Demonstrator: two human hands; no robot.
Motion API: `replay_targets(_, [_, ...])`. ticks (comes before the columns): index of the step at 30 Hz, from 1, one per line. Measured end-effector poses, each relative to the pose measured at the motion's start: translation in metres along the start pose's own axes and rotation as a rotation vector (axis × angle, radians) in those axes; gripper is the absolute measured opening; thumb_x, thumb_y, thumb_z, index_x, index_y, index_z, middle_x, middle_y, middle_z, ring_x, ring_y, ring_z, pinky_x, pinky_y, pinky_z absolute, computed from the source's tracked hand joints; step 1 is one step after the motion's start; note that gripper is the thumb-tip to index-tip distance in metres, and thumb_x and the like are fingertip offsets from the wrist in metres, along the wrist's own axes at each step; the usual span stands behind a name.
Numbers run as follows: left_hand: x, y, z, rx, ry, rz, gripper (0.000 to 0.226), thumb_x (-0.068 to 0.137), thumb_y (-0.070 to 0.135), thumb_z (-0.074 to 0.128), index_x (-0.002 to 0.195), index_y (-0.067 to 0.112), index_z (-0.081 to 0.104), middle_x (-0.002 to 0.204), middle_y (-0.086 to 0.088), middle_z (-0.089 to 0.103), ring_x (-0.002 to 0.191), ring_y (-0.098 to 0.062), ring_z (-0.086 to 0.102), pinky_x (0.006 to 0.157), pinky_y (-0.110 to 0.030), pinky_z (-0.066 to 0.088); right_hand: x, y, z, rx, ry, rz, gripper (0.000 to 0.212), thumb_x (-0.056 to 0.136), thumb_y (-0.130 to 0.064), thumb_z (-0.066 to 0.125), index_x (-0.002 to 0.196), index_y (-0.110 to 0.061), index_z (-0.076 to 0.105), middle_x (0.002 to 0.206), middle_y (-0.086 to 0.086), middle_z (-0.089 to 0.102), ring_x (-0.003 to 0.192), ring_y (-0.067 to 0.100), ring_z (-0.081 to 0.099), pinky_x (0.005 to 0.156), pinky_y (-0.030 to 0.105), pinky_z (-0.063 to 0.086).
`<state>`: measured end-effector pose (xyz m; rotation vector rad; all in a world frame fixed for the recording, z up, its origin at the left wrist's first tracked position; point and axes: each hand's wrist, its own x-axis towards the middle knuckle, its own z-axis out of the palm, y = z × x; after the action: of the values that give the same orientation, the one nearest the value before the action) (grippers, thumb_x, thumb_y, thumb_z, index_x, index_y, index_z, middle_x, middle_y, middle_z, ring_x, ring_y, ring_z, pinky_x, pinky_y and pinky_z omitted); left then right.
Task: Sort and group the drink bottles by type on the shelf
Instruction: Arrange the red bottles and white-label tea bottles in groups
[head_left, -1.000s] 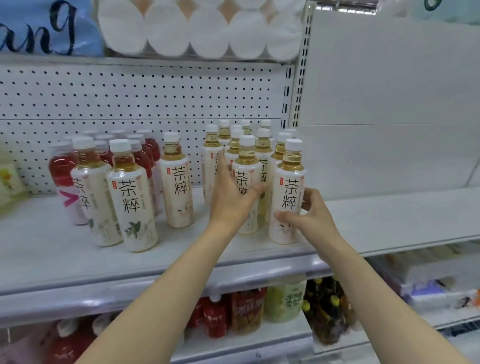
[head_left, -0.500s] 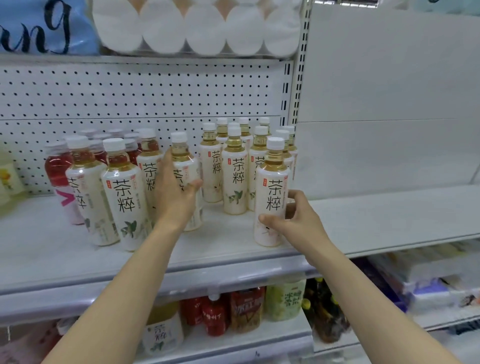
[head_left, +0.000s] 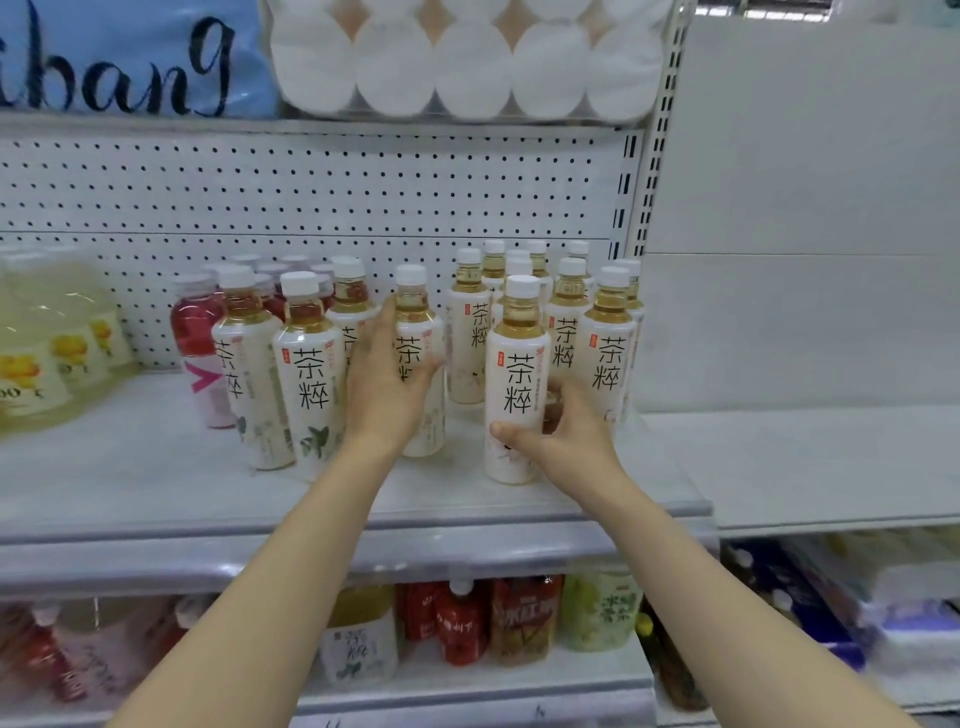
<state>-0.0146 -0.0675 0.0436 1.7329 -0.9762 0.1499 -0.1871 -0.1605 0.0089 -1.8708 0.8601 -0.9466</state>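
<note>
On the white metal shelf (head_left: 156, 483), a cluster of white-labelled tea bottles with white caps (head_left: 566, 322) stands at the right end, against the perforated white back panel (head_left: 311, 197). One white-labelled tea bottle (head_left: 517, 384) stands before that cluster, with the right hand (head_left: 566, 431) around its lower part. To its left the left hand (head_left: 384, 384) wraps another tea bottle (head_left: 421, 358). Further left stand three more tea bottles (head_left: 304, 374), with red drink bottles (head_left: 200, 332) behind them. Pale yellow drink bottles (head_left: 47, 353) sit at the far left. White paper rolls (head_left: 457, 57) lie on the shelf above; mixed bottles (head_left: 493, 618) fill the shelf below
</note>
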Motion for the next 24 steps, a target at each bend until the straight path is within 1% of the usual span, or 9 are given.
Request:
replay_targets(5, [-0.011,0.023,-0.001,0.04,0.107,-0.042,0.07,0.103,0.054,0.042,0.162,0.028,0.016,0.163,-0.006,0.022,0.151,-0.019,0.017,0.121,-0.04,0.016,0.001,-0.009,0.029,-0.024,-0.045,-0.058,0.07,0.075,-0.039,0.089,0.131,-0.033,0.047,0.11,-0.015,0.069,0.094,0.0,0.066,0.084,0.028,0.057])
replay_targets(9, [-0.014,0.036,0.003,0.013,0.136,0.153,0.076,0.099,0.057,0.048,0.161,0.023,0.021,0.166,-0.003,0.018,0.15,-0.014,0.014,0.115,-0.025,0.008,0.003,-0.013,0.035,0.048,-0.159,-0.034,0.065,0.081,-0.04,0.085,0.136,-0.027,0.052,0.115,-0.012,0.069,0.101,0.0,0.065,0.083,0.02,0.054])
replay_targets(11, [-0.011,0.033,0.007,0.093,0.113,0.263,0.079,0.096,0.053,0.058,0.159,0.019,0.027,0.163,-0.006,0.026,0.15,-0.019,0.019,0.118,-0.03,0.014,0.001,-0.013,0.023,0.124,0.01,-0.104,0.056,0.085,-0.037,0.082,0.133,-0.021,0.057,0.115,-0.012,0.067,0.103,0.001,0.065,0.086,0.018,0.053])
replay_targets(13, [-0.008,0.026,0.011,0.163,0.131,0.332,0.077,0.094,0.054,0.058,0.156,0.015,0.034,0.158,-0.008,0.038,0.148,-0.024,0.024,0.119,-0.03,0.013,0.003,-0.014,0.002,0.126,0.378,-0.196,0.047,0.088,-0.035,0.08,0.127,-0.022,0.057,0.114,-0.013,0.063,0.104,0.003,0.062,0.088,0.02,0.053])
replay_targets(15, [-0.009,0.024,0.013,0.188,0.182,0.392,0.077,0.095,0.055,0.054,0.154,0.01,0.037,0.156,-0.011,0.041,0.148,-0.027,0.026,0.12,-0.027,0.009,0.012,-0.01,-0.019,0.061,0.648,-0.185,0.054,0.087,-0.035,0.079,0.132,-0.023,0.051,0.123,-0.008,0.056,0.115,0.012,0.056,0.098,0.032,0.051])
replay_targets(16, [-0.012,0.027,0.015,0.197,0.217,0.446,0.077,0.096,0.054,0.054,0.154,0.006,0.036,0.157,-0.014,0.039,0.149,-0.029,0.026,0.122,-0.027,0.008,0.018,-0.006,-0.025,0.015,0.671,-0.121,0.063,0.086,-0.035,0.08,0.139,-0.021,0.048,0.13,-0.004,0.053,0.123,0.015,0.052,0.102,0.035,0.048])
replay_targets(18, [-0.017,0.037,0.018,0.167,0.283,0.611,0.077,0.098,0.048,0.058,0.153,-0.001,0.036,0.157,-0.02,0.037,0.149,-0.034,0.027,0.126,-0.031,0.01,0.029,0.003,-0.032,-0.05,0.56,0.01,0.074,0.081,-0.035,0.084,0.142,-0.019,0.047,0.134,-0.001,0.054,0.127,0.018,0.051,0.101,0.033,0.048])
replay_targets(20, [-0.022,0.051,0.028,0.079,0.24,0.76,0.072,0.101,0.043,0.058,0.15,-0.006,0.037,0.157,-0.023,0.036,0.149,-0.037,0.028,0.126,-0.041,0.017,0.034,0.014,-0.034,-0.074,0.446,0.06,0.055,0.075,-0.037,0.085,0.123,-0.024,0.06,0.118,-0.007,0.064,0.112,0.015,0.063,0.082,0.023,0.053])
replay_targets(24, [-0.035,0.072,0.058,-0.115,-0.01,0.631,0.073,0.101,0.042,0.057,0.158,0.006,0.028,0.165,-0.016,0.024,0.154,-0.027,0.018,0.126,-0.035,0.009,0.026,0.018,-0.047,-0.083,0.423,0.069,0.055,0.076,-0.041,0.086,0.122,-0.023,0.062,0.11,-0.012,0.068,0.097,0.005,0.064,0.072,0.017,0.047])
